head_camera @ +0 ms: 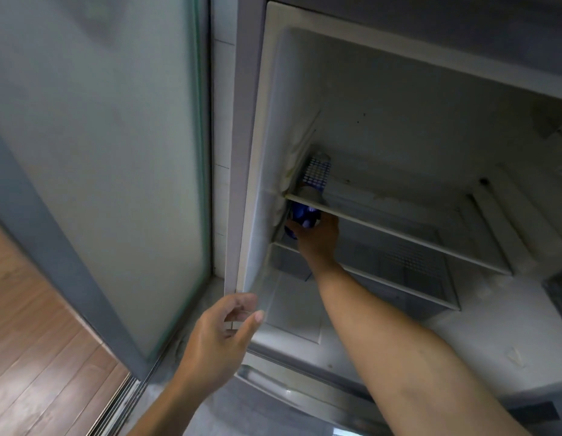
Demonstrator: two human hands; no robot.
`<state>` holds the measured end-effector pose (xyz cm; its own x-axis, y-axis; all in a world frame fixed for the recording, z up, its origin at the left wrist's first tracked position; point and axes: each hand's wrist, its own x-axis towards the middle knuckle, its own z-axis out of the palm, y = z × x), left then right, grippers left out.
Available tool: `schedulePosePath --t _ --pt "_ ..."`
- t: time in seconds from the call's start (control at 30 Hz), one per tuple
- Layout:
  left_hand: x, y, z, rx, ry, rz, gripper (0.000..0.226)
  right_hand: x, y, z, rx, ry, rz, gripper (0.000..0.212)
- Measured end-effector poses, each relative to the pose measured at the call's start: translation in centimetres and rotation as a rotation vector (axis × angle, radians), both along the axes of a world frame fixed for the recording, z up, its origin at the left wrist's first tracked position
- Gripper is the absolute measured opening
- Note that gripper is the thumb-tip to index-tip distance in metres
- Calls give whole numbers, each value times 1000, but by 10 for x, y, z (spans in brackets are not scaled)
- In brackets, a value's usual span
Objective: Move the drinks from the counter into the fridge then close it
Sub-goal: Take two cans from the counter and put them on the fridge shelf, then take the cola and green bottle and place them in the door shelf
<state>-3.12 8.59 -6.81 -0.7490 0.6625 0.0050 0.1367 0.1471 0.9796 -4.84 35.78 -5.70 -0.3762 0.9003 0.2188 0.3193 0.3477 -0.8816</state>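
Head view: the right hand (317,239) grips a blue can (300,220) inside the fridge (399,146), while the left hand (221,338) hangs loosely curled, holding nothing.

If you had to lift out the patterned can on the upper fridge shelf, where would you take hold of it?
Probably around the side wall of the patterned can, coming from the open front and its right. It stands upright against the fridge's left wall, so the left side is blocked and the rim is partly hidden.
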Motion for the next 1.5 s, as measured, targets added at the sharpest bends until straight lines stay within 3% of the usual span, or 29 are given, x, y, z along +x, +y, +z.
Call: schedulePosePath --t 0.1,0.23,0.37,0.5,0.63,0.8,0.87,1.17,1.5 --pt "-7 -13 -7 -6 12 -16 30 -14 9 -2 -86 -3 -15 74" --pt "-13 -25 -18 13 20 -28 37 -14 16 -10 -169 29 -68 57" --pt "-13 -27 -26 25 7 -55 35 -6 15 -11 -143 -8 -60 56" --pt "-10 -19 -22 49 -39 -75 28 11 -5 -4 -38 -49 -17 28" --pt "-7 -7 -16 101 -44 -53 25 45 -39 -6 10 -107 39 5" --pt "2 4 -28 110 -3 -31 8 125 -88 -14 -143 -18 92 12" --pt "15 6 -39 77 43 -54 15 167 -107 -20 -205 33 65 9" --pt "154 -14 -76 -99 117 -352 14 390 -207 -68 -383 93 -321 10" --pt "287 -88 -158 -495 101 -681 8 641 -401 -138 -691 173 -994 9"
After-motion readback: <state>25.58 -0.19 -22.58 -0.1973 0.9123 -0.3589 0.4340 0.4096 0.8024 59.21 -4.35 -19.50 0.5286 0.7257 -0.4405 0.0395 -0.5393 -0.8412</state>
